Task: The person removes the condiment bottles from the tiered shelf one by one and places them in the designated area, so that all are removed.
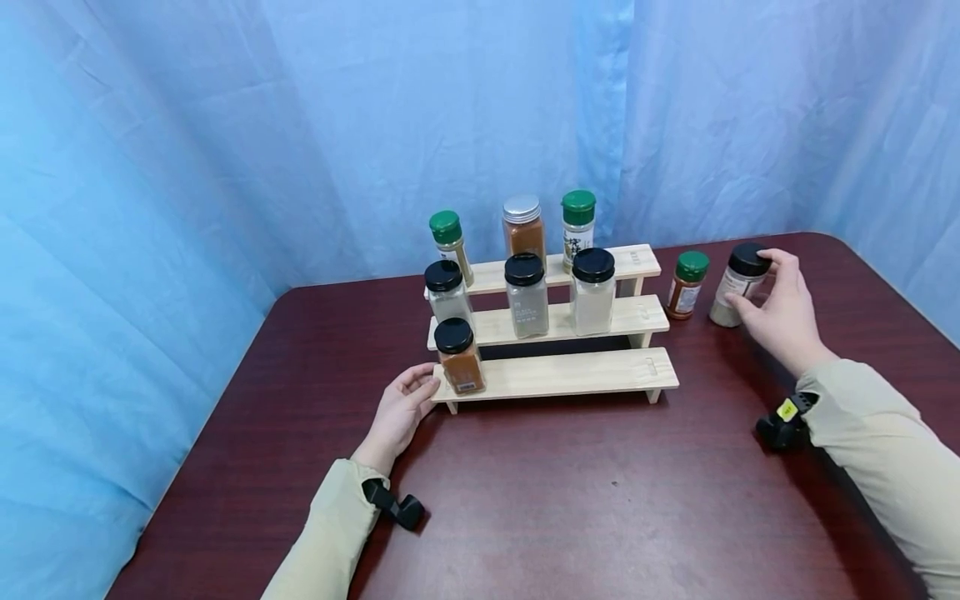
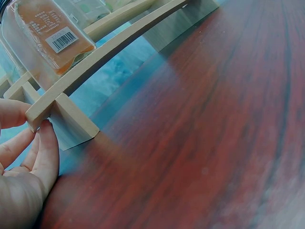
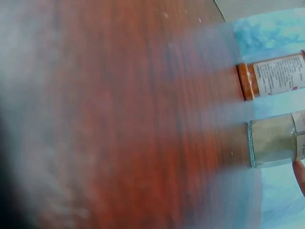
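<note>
We look down on a dark red-brown table [image 1: 562, 500] where a person works with both hands. At the far right, the right hand [image 1: 787, 312] pinches a black-lidded spice jar [image 1: 738, 283], fingers at the lid and thumb against the label. The jar lies just to the left of that palm, with its long axis close to vertical; we cannot tell whether its base touches the table. The right hand is by far the nearer, since the left hand [image 1: 397, 412] is well apart, over at the left end of a three-step wooden rack [image 1: 570, 373], pinching the tip of its lowest shelf. The rack's long axis runs left to right, and the jar is off its right end. Between jar and rack, in the way of a straight path leftward, stands a small green-lidded bottle [image 1: 686, 285], just beside the jar. On the lowest shelf, near the left hand, we see an orange-filled jar [image 1: 459, 358] with a black lid. The middle step holds three black-lidded jars [image 1: 527, 296]; the top one, two green-topped shakers [image 1: 578, 229] either side of a silver-lidded jar [image 1: 524, 227]. Blue curtains [image 1: 450, 125] hang behind.
</note>
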The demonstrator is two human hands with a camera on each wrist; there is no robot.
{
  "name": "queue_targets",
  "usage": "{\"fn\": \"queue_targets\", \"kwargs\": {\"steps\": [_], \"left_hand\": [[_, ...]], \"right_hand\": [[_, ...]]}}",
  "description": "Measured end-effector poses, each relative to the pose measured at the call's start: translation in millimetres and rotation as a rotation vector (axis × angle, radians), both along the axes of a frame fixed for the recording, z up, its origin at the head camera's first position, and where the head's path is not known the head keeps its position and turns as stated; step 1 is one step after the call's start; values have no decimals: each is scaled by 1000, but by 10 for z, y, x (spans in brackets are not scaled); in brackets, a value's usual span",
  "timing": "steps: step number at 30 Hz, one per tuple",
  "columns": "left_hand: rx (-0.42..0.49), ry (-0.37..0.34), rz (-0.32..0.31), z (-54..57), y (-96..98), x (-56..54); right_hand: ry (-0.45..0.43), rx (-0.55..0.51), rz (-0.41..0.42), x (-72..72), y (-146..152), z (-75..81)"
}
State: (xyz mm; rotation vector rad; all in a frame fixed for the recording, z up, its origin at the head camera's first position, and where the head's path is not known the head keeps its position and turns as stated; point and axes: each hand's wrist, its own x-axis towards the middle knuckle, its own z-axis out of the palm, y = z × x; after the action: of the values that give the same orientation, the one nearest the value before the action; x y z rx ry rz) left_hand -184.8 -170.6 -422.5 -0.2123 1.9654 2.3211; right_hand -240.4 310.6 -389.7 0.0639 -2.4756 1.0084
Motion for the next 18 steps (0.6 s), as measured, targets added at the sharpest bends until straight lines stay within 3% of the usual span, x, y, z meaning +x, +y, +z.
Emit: {"fn": "queue_targets", "kwargs": {"steps": [18], "left_hand": [[12,5,0,-2,2,1]], "right_hand": [[-42,54,-28,-77,40,34]]}}
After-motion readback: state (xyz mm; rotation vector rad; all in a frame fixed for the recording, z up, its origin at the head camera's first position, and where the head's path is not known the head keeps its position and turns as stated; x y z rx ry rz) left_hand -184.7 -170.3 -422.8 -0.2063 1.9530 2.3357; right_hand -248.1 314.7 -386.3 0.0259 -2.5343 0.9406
